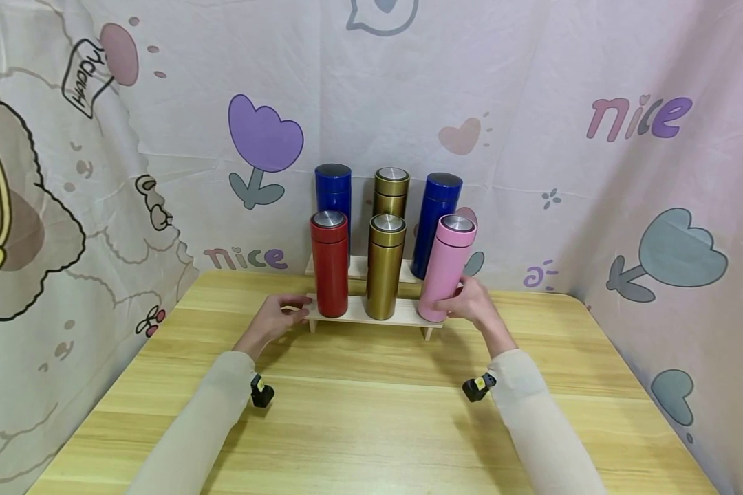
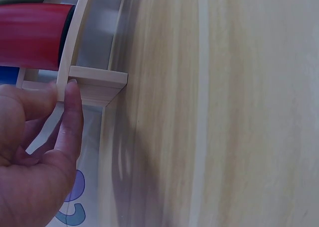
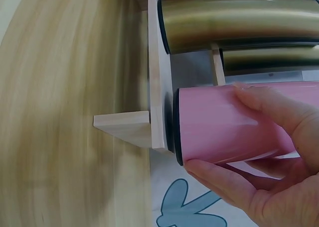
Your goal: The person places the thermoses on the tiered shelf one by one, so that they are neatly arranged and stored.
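My right hand (image 1: 468, 302) grips a pink thermos bottle (image 1: 448, 265) low on its body, thumb and fingers around it (image 3: 234, 122). The pink bottle's base is at the right end of the front wooden shelf (image 1: 402, 313). At the other end, my left hand (image 1: 276, 317) pinches the shelf board's edge (image 2: 70, 48) between thumb and fingers. A red thermos bottle (image 1: 330, 271) stands nearest the left hand. Midway along the same shelf is a gold thermos bottle (image 1: 384, 275). All three front bottles have silver-topped lids.
Behind, a second wooden shelf (image 1: 360, 267) bears two blue bottles (image 1: 333, 189) (image 1: 436, 220) flanking another gold bottle (image 1: 391, 192), partly hidden by the front row. The wooden table (image 1: 371, 426) ends at a printed cloth backdrop (image 1: 520, 206).
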### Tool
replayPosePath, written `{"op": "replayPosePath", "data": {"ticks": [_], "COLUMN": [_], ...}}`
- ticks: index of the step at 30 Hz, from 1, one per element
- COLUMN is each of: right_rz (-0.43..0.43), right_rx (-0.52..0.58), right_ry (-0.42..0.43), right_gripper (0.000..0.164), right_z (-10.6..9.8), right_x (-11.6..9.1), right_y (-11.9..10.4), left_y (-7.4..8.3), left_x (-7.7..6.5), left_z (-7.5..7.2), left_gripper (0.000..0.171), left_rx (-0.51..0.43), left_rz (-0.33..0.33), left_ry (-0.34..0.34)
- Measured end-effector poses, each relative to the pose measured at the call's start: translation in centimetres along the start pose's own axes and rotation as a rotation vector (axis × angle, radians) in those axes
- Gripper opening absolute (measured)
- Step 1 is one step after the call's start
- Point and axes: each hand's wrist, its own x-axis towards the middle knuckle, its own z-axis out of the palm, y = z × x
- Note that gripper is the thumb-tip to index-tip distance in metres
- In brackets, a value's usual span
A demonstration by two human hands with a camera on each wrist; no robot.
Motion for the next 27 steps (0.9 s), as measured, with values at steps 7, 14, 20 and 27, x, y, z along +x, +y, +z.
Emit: {"op": "replayPosePath", "data": {"ticks": [7,14,20,27], "right_rz": [-0.006,-0.013,-0.052,-0.063], "right_rx": [-0.002,-0.001,-0.005,-0.008], "right_ry": [0.004,0.007,0.006,0.007], "right_gripper": [0.071,0.069,0.067,0.068], "right_z": [0.5,0.9,1.4,1.7], "right_x": [0.0,0.0,0.2,0.2], "right_y": [-0.1,-0.4,-0.4,-0.6], "left_y": [-0.1,0.0,0.2,0.1], "left_x": [0.0,0.0,-0.2,-0.2], "left_z": [0.0,0.1,0.0,0.0], "left_gripper": [0.034,0.035,0.036,0.035], "left_rx": [0.005,0.001,-0.012,-0.001], "left_rz": [-0.008,-0.002,0.011,0.013], "left_ry": [0.001,0.002,-0.003,0.002]}}
